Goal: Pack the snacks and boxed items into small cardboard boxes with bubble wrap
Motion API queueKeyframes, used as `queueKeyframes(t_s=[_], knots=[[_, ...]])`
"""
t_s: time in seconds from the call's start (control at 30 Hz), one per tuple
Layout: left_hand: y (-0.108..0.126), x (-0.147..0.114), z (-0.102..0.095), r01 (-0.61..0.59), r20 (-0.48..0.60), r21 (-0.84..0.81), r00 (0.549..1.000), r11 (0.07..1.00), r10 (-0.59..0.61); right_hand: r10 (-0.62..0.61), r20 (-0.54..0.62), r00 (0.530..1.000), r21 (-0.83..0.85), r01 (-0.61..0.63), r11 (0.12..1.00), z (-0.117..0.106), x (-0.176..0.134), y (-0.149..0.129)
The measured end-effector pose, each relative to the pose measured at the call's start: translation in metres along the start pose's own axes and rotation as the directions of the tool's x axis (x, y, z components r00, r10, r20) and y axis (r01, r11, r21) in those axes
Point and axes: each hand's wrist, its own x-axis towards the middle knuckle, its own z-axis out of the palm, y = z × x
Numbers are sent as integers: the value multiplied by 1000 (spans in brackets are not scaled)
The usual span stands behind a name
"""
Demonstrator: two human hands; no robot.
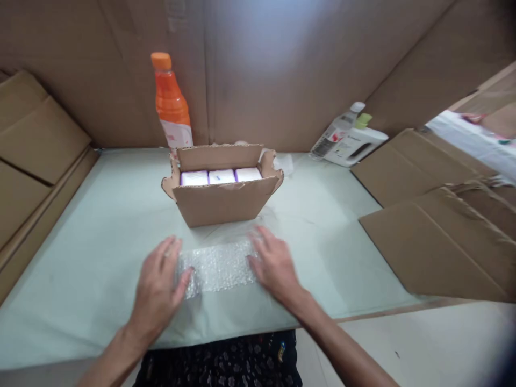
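Observation:
A strip of clear bubble wrap (221,267) lies crosswise in front of me on the pale green tabletop. At its left end is my left hand (158,279), fingers spread, with the thumb touching the wrap. My right hand (275,264) is at the right end, fingers apart and slightly blurred, thumb at the wrap's edge. Neither hand is closed around it. Just beyond stands an open cardboard box (221,207) with its flaps up. Inside it, three white packs (222,177) with purple edges sit side by side.
An orange bottle (172,107) stands behind the box. A clear bottle (337,131) and a white jug (357,146) lean at the back right. Cardboard flaps (435,242) reach over the table's right side; folded cardboard (40,156) is on the left.

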Motion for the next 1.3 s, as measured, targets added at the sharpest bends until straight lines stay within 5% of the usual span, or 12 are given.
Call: queueKeyframes(t_s=[0.1, 0.17, 0.23, 0.37, 0.5, 0.6, 0.7, 0.77, 0.83, 0.93, 1.1, 1.3], knots=[[24, 2, 28, -308, 69, -126, 946, 943, 318, -328, 106, 939, 176, 307, 935, 29, 11, -43], [15, -4, 46, -382, 123, -106, 911, 918, 393, -405, 153, 902, 210, 370, 905, 43, 11, -40], [-13, -13, 56, -402, 183, -38, 897, 915, 401, -335, 185, 924, 171, 306, 937, 44, -2, -10], [-61, -33, 42, -303, 238, 79, 931, 950, 277, 35, 153, 988, -37, -29, 999, 18, -44, 74], [-35, -25, 24, -180, 193, 82, 968, 980, 162, 238, -27, 971, -128, -240, 962, 1, -48, 72], [1, -10, 31, -313, 249, -43, 916, 949, 313, -30, 47, 998, 1, 30, 1000, 12, -28, 18], [2, -12, 37, -406, 344, -146, 834, 902, 431, -289, 160, 944, 134, 269, 954, 24, -22, 2], [-18, -23, 32, -364, 352, -144, 851, 920, 391, -169, 139, 976, 88, 158, 983, 22, -33, 26], [-42, -36, 23, -252, 298, -103, 915, 962, 272, 100, 22, 995, 0, -100, 995, 11, -48, 63], [-63, -44, 14, -39, 177, 6, 984, 999, 37, 366, -101, 925, -55, -373, 926, -8, -59, 97], [-47, -27, 22, 180, 182, 76, 965, 981, -191, 375, -19, 927, -71, -376, 924, 1, -38, 70], [-12, -6, 22, 265, 191, -86, 950, 960, -246, 515, -35, 856, 344, -474, 811, -24, -30, 72]])
